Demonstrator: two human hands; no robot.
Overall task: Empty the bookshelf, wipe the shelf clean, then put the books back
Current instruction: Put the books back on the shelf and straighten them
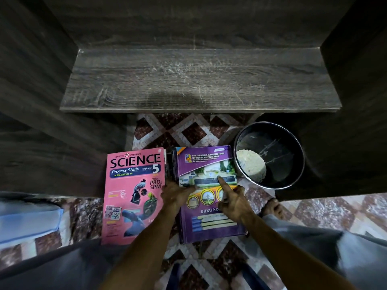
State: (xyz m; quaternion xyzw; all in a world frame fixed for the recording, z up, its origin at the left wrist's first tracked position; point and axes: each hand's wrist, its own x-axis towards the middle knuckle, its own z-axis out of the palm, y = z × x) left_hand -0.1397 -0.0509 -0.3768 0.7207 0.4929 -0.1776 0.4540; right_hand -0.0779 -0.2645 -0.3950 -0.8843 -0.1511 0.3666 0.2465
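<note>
The dark wooden shelf board [201, 80] holds no books and shows dusty streaks. On the patterned floor in front of it lie a pink Science book [134, 197] and, to its right, a stack of books topped by a purple notebook [206, 164]. My left hand [176, 195] grips the stack's left edge with the thumb on the cover. At the stack's right edge is my right hand [232, 203]. Its index finger lies straight on the cover and its other fingers curl at the edge.
A black bucket [293, 143] with a pale cloth [251, 166] inside stands right of the stack, against the shelf's right side panel. A bare foot [272, 208] rests below the bucket. A light blue cushion [27, 218] lies at the left. My knees frame the bottom.
</note>
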